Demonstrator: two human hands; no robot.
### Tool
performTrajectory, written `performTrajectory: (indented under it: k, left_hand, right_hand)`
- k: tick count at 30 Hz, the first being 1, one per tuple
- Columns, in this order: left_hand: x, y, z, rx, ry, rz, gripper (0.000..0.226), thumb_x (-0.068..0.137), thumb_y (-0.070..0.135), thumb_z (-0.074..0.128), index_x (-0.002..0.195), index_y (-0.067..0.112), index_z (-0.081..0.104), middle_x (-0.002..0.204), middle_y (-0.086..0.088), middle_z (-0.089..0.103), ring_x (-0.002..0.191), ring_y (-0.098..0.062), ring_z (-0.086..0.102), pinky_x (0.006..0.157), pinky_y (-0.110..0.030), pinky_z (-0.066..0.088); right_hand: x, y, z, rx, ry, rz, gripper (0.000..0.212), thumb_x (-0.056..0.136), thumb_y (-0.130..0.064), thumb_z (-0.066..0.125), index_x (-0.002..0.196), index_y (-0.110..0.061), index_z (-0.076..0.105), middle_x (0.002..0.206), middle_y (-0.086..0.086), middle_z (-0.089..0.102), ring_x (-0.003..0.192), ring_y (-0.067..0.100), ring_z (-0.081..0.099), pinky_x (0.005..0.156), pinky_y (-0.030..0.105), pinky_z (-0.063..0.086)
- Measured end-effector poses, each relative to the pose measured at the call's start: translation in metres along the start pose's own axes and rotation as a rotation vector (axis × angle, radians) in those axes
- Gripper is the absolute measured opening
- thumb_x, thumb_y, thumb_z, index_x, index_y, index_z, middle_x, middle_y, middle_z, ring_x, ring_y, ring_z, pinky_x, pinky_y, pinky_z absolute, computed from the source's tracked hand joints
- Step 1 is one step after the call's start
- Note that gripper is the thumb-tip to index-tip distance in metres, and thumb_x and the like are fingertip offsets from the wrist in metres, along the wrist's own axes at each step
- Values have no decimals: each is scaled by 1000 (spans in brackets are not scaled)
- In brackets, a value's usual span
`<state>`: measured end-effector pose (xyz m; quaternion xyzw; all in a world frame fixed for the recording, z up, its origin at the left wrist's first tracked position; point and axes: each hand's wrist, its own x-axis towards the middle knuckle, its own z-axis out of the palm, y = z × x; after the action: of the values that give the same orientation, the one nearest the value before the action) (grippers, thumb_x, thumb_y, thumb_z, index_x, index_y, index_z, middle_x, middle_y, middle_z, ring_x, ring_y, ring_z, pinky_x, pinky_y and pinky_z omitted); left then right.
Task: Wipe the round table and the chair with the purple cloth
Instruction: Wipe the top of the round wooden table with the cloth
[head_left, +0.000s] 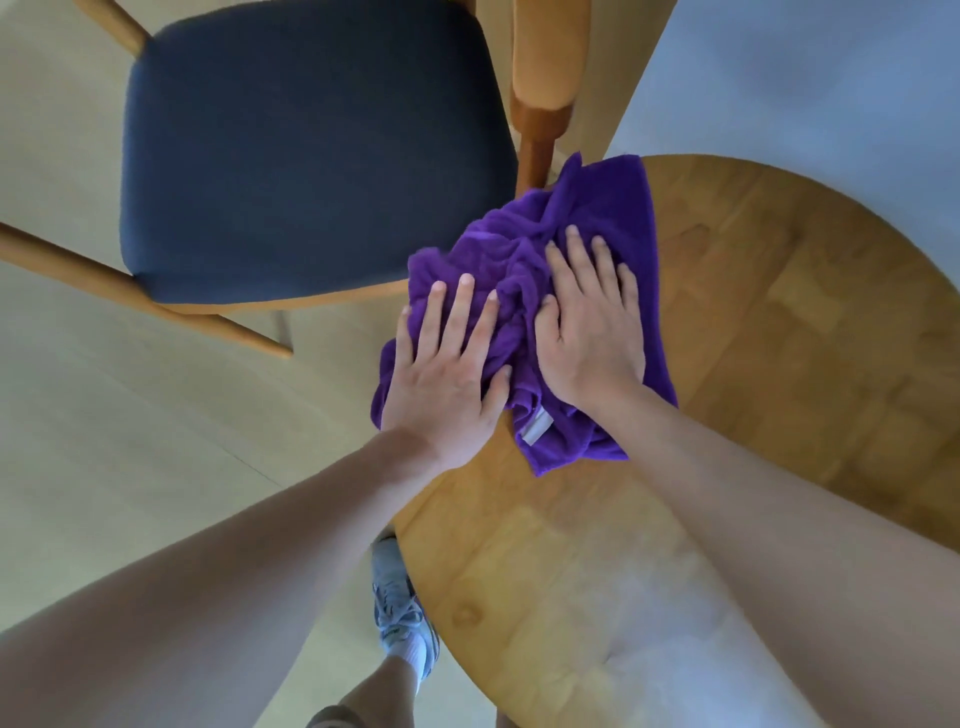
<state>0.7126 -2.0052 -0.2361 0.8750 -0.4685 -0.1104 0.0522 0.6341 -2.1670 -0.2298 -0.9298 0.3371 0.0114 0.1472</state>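
A crumpled purple cloth (597, 208) lies on the left edge of the round wooden table (779, 338), partly hanging over the rim. My left hand (447, 374) presses flat on the cloth's left part with straight, spread fingers. Beside it, my right hand (592, 332) presses flat on the cloth's right part, fingers also straight. The wooden chair with a dark blue seat cushion (311, 150) stands to the left of the table; one of its wooden armrests (550, 62) reaches close to the cloth's far corner.
Pale wooden floor (130, 441) surrounds the chair and table. My foot in a light sneaker (400, 608) stands by the table's near-left edge. A white label (535, 426) shows on the cloth's near edge.
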Motion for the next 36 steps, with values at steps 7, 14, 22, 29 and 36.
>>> performTrajectory:
  k: [7,14,22,29,36]
  left_hand:
    - [-57,-6,9,5,-7,68,69,102,51,35,162,19,22,173,-8,11,159,-30,8,128,-54,10]
    - [-96,-15,10,-4,-39,125,70,100,50,34,162,20,24,173,-6,11,159,-31,6,128,-53,9]
    - [-145,-18,18,6,-45,205,67,99,48,34,161,20,28,173,-7,11,159,-33,5,127,-55,10]
    - [-177,-4,18,9,-102,230,67,99,49,37,160,22,28,174,-6,5,159,-31,0,128,-54,8]
    - [-219,32,32,70,-102,257,73,95,52,42,160,23,27,173,-8,7,159,-33,2,127,-57,9]
  right_hand:
    - [-59,-19,10,-24,-46,36,66,98,-36,11,162,-23,18,172,-5,5,158,18,1,128,44,5]
    - [-109,-41,22,-1,-27,159,68,96,-36,10,162,-24,19,171,-7,6,158,17,2,128,40,1]
    - [-178,-56,33,55,-11,215,66,97,-34,16,162,-23,21,171,-5,10,158,19,5,128,43,4]
    - [-222,-43,33,-33,-89,137,68,98,-35,10,163,-16,18,172,1,6,158,24,3,127,46,7]
    - [-290,-9,31,-43,-97,95,67,98,-36,16,162,-15,22,171,4,10,157,28,8,126,49,10]
